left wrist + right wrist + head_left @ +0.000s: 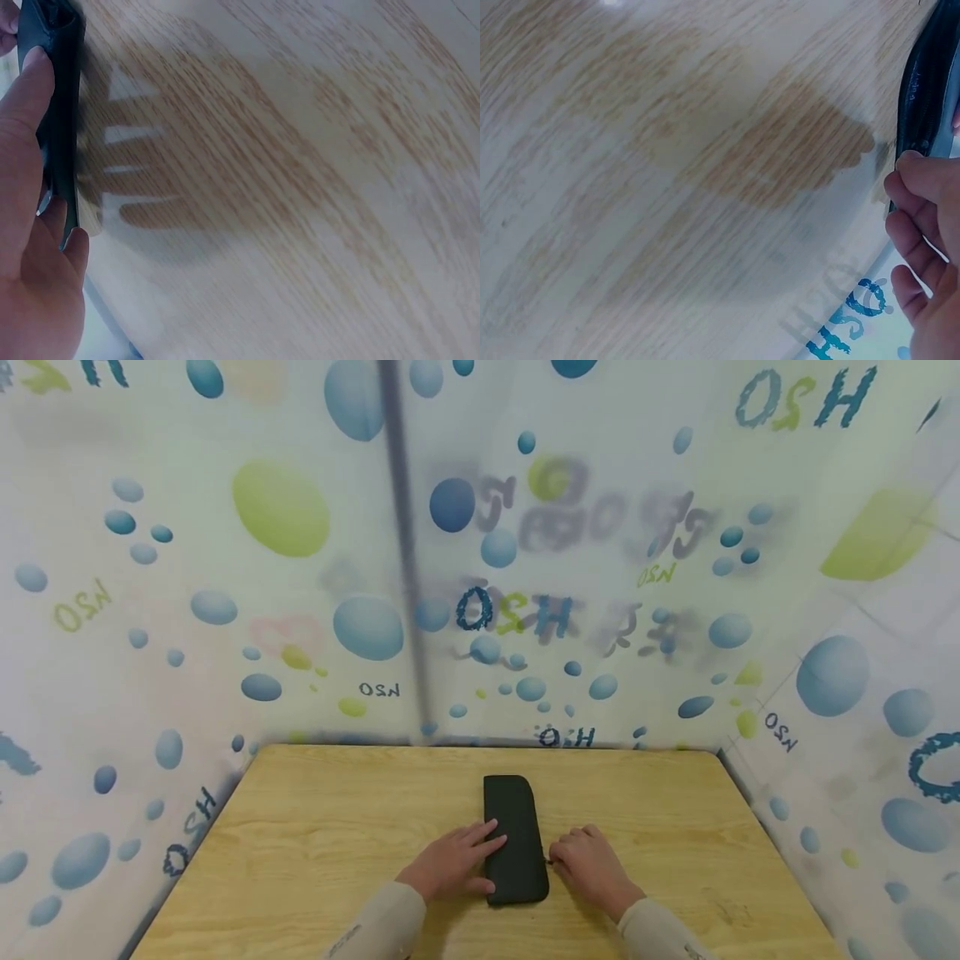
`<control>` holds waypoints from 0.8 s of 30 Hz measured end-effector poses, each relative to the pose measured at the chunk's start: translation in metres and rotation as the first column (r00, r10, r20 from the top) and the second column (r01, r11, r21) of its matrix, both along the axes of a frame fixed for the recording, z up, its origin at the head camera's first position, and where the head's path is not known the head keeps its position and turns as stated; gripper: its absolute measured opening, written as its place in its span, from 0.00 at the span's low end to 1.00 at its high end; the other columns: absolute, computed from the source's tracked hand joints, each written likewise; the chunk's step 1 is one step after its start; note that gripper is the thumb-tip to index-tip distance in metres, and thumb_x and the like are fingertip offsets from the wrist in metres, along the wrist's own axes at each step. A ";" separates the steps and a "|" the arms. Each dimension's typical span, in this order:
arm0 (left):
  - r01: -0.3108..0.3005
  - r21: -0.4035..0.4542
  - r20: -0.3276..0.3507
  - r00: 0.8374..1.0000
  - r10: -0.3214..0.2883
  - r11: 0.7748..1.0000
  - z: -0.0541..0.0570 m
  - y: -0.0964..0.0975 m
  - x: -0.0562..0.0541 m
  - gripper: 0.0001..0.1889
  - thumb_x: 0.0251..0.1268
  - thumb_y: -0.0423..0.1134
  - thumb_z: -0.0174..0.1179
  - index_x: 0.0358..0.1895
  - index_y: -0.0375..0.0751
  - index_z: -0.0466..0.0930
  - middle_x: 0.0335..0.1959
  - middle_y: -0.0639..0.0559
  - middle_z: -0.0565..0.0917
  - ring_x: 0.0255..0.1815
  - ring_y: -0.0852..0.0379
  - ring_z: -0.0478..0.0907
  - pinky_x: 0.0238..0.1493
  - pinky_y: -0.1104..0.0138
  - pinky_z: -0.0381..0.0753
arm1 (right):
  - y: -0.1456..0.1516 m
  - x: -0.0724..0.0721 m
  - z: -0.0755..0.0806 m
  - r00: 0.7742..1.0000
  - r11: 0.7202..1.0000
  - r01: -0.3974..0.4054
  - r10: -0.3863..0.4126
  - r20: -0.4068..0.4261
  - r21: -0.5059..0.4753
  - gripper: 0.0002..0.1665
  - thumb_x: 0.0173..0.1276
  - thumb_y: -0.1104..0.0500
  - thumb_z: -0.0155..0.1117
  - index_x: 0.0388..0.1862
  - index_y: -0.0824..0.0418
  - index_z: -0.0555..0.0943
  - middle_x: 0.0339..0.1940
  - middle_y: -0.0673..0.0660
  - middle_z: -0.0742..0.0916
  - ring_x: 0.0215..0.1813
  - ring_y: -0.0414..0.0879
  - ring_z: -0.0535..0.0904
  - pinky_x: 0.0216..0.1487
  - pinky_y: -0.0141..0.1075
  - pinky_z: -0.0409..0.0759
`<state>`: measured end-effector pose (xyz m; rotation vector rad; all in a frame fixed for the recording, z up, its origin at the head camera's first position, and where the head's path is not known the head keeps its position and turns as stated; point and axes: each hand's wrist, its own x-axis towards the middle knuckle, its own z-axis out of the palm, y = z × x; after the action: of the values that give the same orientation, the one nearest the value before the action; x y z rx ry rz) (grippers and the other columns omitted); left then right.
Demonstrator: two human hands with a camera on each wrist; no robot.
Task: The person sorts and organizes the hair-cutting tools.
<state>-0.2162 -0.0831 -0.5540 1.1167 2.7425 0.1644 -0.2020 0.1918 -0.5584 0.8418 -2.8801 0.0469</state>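
A long black zippered case (517, 827) lies flat on the wooden table, its two right-hand corners rounded. My left hand (453, 862) rests on its left part, fingers extended over the top and the thumb near the lower left edge. In the left wrist view the thumb presses the side of the case (66, 112). On the other side, my right hand (588, 862) pinches the small zipper pull (548, 861) at the right edge between thumb and forefinger. The right wrist view shows the zipped side of the case (928, 90) bulging beside those fingertips.
The light wooden table (337, 810) reaches back to a white cloth backdrop (285, 610) printed with blue and green spots and H2O lettering. This cloth also hangs along the left and right sides of the table.
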 end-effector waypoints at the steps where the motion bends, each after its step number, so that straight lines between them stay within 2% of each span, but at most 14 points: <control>1: -0.001 -0.002 0.001 1.000 0.001 1.000 0.000 0.000 0.000 0.38 0.66 0.65 0.51 0.76 0.59 0.56 0.79 0.53 0.55 0.78 0.52 0.57 0.74 0.57 0.63 | 0.000 0.000 0.000 1.000 1.000 0.001 -0.001 -0.003 0.005 0.03 0.59 0.53 0.72 0.29 0.47 0.84 0.28 0.42 0.85 0.31 0.40 0.75 0.44 0.40 0.72; 9: -0.023 -0.029 0.030 0.999 0.024 0.999 0.003 0.001 0.001 0.38 0.66 0.66 0.51 0.76 0.61 0.55 0.79 0.55 0.54 0.78 0.53 0.57 0.75 0.58 0.63 | 0.000 0.002 -0.002 0.999 1.000 -0.015 0.015 -0.030 -0.014 0.05 0.59 0.53 0.72 0.28 0.46 0.83 0.26 0.41 0.84 0.31 0.39 0.75 0.41 0.38 0.70; 19: -0.026 -0.013 0.049 0.998 0.027 1.000 0.004 0.000 0.001 0.38 0.66 0.66 0.51 0.77 0.61 0.55 0.80 0.55 0.53 0.78 0.52 0.56 0.75 0.57 0.63 | 0.001 0.010 0.000 0.997 0.998 -0.047 0.045 -0.070 -0.029 0.04 0.59 0.54 0.72 0.28 0.48 0.83 0.26 0.42 0.84 0.30 0.39 0.74 0.41 0.38 0.72; 24: -0.025 -0.011 0.046 0.999 0.026 1.000 0.004 0.000 0.002 0.38 0.66 0.66 0.51 0.76 0.61 0.55 0.80 0.55 0.54 0.78 0.52 0.56 0.74 0.57 0.63 | 0.001 0.012 0.001 0.997 0.998 -0.052 0.050 -0.060 -0.023 0.04 0.59 0.54 0.72 0.28 0.47 0.83 0.26 0.41 0.84 0.30 0.38 0.72 0.40 0.37 0.70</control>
<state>-0.2145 -0.0829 -0.5496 1.0625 2.7146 0.1773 -0.1897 0.1929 -0.5570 0.8966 -2.7976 0.0614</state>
